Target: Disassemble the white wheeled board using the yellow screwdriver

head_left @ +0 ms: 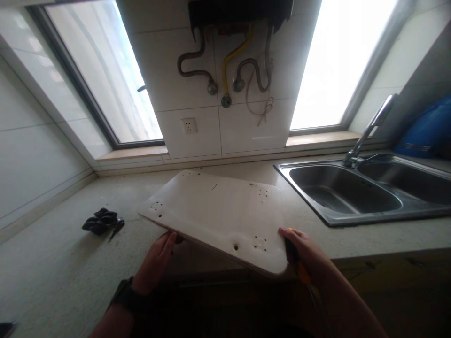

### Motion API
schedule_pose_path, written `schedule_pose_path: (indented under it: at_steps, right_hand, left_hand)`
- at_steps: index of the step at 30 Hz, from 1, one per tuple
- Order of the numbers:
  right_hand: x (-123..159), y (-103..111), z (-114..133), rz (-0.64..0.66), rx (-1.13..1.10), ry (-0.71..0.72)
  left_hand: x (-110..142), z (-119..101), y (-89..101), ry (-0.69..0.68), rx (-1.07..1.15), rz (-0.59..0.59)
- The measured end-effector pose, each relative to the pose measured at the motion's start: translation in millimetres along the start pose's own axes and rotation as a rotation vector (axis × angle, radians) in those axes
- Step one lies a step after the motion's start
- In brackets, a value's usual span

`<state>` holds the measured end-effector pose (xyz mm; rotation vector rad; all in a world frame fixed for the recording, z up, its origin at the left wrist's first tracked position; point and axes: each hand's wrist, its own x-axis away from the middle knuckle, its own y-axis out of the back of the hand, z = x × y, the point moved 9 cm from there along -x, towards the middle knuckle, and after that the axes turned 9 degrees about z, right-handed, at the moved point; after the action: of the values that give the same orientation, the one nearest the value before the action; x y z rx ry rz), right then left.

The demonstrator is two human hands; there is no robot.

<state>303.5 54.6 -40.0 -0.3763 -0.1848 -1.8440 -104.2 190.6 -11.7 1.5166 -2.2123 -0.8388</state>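
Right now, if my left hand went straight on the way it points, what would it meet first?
The white board, whose near edge your left hand seems to touch; whether the fingers would slip underneath is unclear.

"Which colours has the board (211, 206)?"
"It is whitish, with small dark holes. The screwdriver handle (303, 272) is black and orange."
"And the wall (197, 143)?"
"White, with thin dark lines. The counter (52, 263) is pale, speckled."

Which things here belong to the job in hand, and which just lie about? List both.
In the job:
white board, held by left hand and right hand
orange-handled tool, in the right hand
black parts, probably

Just about:
sink
faucet
blue object
wall socket
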Motion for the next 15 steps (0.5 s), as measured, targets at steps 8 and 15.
schedule_pose_path:
  at_steps: [8, 15]
  right_hand:
    - [25.1, -77.5, -9.1, 0.297, 0.115, 0.005]
    - [32.5, -111.3, 9.0, 0.431, 0.303, 0.062]
  left_hand:
    - [-61.1, 25.8, 24.7, 0.142, 0.286, 0.137]
    - [-64.8, -0.4, 47.1, 0.166, 0.345, 0.134]
